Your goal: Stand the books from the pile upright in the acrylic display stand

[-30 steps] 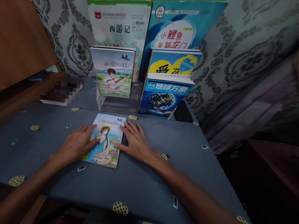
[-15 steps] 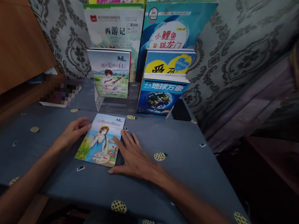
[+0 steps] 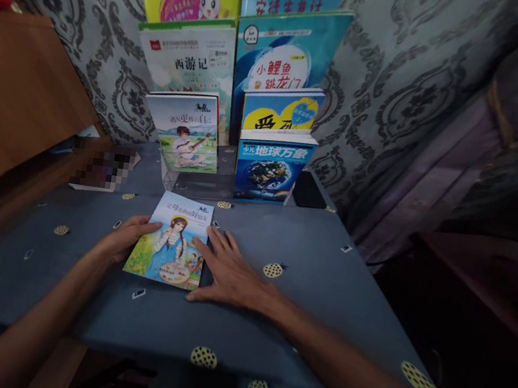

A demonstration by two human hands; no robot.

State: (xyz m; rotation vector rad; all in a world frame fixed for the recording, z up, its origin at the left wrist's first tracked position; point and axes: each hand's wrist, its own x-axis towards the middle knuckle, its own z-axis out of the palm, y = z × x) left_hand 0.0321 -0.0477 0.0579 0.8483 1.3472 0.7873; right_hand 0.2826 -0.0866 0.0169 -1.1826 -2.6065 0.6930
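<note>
A thin paperback book [image 3: 168, 245] with a girl in a yellow hat on its cover lies on the blue tablecloth, its left side slightly raised. My left hand [image 3: 128, 238] grips its left edge, thumb on the cover and the other fingers hidden below. Spread along the right edge is my right hand [image 3: 230, 274], fingers apart, fingertips touching the book and the cloth. Just behind, a clear stand [image 3: 171, 178] bears upright books in two columns, among them a guitar-cover book [image 3: 187, 135] and a blue globe-cover book [image 3: 270, 170].
A dark flat object [image 3: 309, 190] lies right of the stand. To the left are another book [image 3: 102, 167], blurred out in part, and a wooden cabinet [image 3: 15, 99]. Patterned wallpaper and a pale curtain [image 3: 418, 172] stand behind the table [image 3: 310, 305].
My left hand has closed on the book's left edge, which has tilted up a little. My right hand stays at the right edge. The view has shifted slightly.
</note>
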